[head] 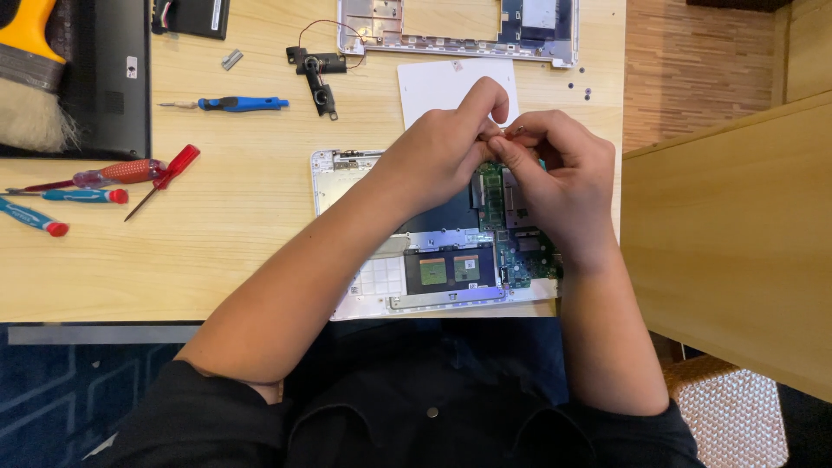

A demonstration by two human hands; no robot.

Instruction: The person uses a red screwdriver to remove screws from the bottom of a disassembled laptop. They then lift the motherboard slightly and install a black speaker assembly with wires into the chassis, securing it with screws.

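Note:
An opened white laptop base (364, 286) lies on the wooden desk (234, 243), with a green circuit board (520, 256) exposed at its right side. My left hand (442, 147) and my right hand (559, 178) meet just above the board, fingertips pinched together on something tiny that the fingers hide. A green memory strip (492, 192) shows between the two hands. Both forearms come up from the bottom of the view in black sleeves.
Several screwdrivers lie at left: a blue one (234, 104), a red one (165, 178), others near the edge (78, 186). A black speaker pair with wires (316, 74), a white card (433, 87), another laptop shell (459, 26), a brush (30, 78) and loose screws (581, 87) surround them. A wooden panel (737, 234) stands at right.

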